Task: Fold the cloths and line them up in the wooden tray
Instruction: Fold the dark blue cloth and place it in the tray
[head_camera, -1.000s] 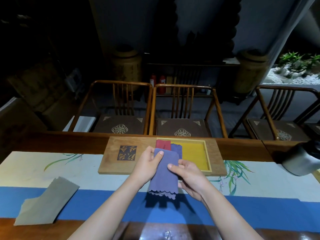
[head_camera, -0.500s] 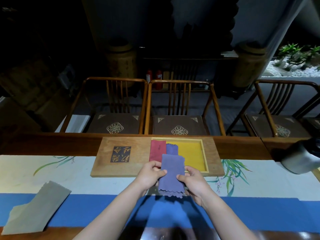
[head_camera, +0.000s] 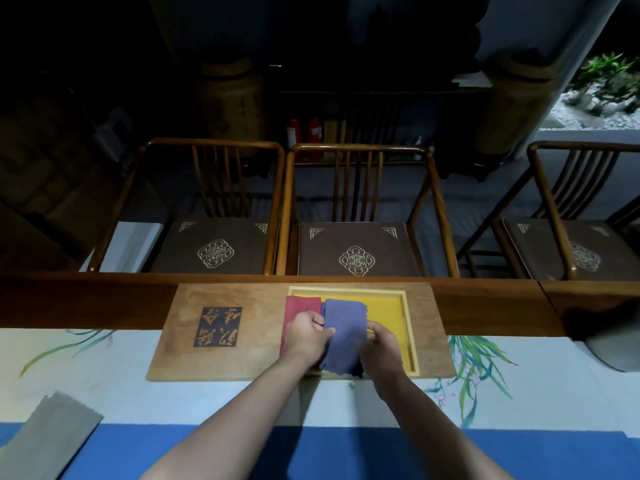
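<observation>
A folded blue-purple cloth [head_camera: 344, 332] lies over the yellow-lined recess of the wooden tray [head_camera: 242, 355]. My left hand [head_camera: 306, 336] pinches its left edge and my right hand [head_camera: 379, 344] grips its right edge. A folded red cloth [head_camera: 298, 304] lies at the recess's left side, partly hidden under my left hand. Another blue cloth seen earlier is hidden beneath the held one. A grey cloth [head_camera: 52, 441] lies unfolded on the table runner at the near left.
The tray rests at the far side of a white and blue table runner [head_camera: 207, 403] with painted leaves. Three wooden chairs [head_camera: 356, 244] stand behind the table. A dark rounded object [head_camera: 609, 344] sits at the right edge.
Both hands carried the blue-purple cloth forward from above the runner into the tray's recess, where it now covers the other blue cloth.
</observation>
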